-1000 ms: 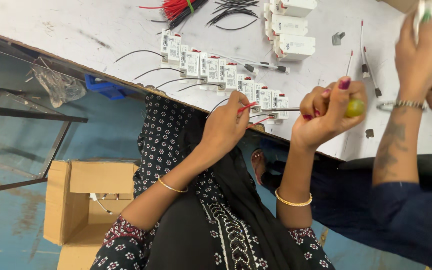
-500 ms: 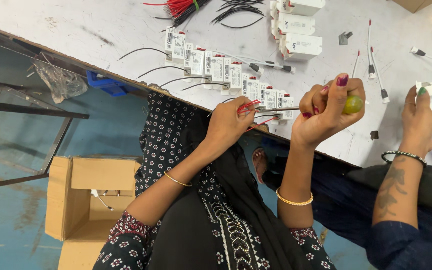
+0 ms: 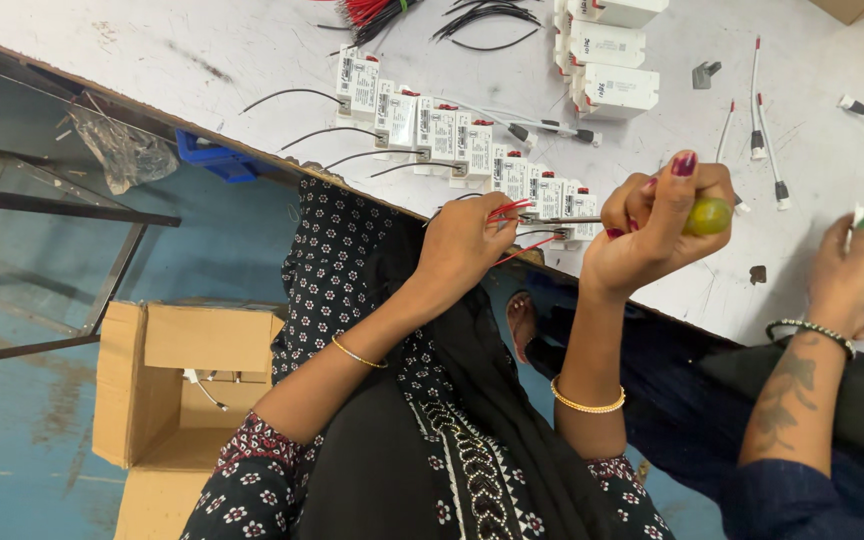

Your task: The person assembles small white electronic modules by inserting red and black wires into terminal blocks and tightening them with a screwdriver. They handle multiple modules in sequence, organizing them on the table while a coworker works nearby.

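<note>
My left hand [image 3: 467, 240] pinches thin red wires [image 3: 508, 209] near the table edge, at the end of a slanting row of small white modules [image 3: 452, 140]. My right hand [image 3: 652, 225] is closed around a screwdriver with a yellow-green handle [image 3: 709, 215]; its metal shaft [image 3: 572, 221] points left towards the module beside my left fingers. Black wires trail from several modules towards the table edge.
A co-worker's hand with a bracelet [image 3: 842, 275] holds a small white part at the right. White boxes [image 3: 612, 90], loose red-tipped leads [image 3: 757, 110] and wire bundles [image 3: 382, 12] lie on the white table [image 3: 152, 50]. An open cardboard box [image 3: 182, 390] sits on the blue floor.
The co-worker's raised arm has come down onto the table at the right. My hands stay at the same module with wires and screwdriver.
</note>
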`<state>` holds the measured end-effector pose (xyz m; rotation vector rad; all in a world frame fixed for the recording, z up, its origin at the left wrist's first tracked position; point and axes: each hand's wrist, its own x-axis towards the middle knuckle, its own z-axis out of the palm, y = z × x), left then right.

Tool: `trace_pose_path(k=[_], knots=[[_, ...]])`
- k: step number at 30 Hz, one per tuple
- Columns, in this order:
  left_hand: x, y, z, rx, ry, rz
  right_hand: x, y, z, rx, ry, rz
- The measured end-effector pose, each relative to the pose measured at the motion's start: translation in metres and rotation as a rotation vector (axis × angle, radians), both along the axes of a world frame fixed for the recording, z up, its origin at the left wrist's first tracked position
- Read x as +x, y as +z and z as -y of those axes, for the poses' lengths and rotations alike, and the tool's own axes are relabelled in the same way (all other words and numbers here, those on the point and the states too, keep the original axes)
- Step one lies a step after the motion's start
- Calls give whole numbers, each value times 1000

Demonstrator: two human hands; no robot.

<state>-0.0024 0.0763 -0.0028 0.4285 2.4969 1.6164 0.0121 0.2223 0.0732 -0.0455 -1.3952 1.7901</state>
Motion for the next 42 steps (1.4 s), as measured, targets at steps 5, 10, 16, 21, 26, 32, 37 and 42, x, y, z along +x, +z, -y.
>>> trace_pose_path(k=[5,10,16,21,26,32,37,42], knots=[[-1,-1,0,-16,-1,2,1,1,-1,10,-4,-11],[-1,-3,-4,-46,-10,-35,1,0,-3,-9,-2,-11],[4,-7,-11,-81,2,-51,3,-1,-2,-34,27,-26],[3,-8,-16,-58,13,-60,-1,0,-4,-76,29,-35],[4,-8,-16,-45,24,-8,0,-4,-1,-67,29,-35],[3,6,9,172,-12,87,7,-8,0,-43,-6,-56],[4,41,37,125,21,46,10,-5,1,7,-4,-74],[1,63,56,162,27,51,6,5,2,-82,72,-73]])
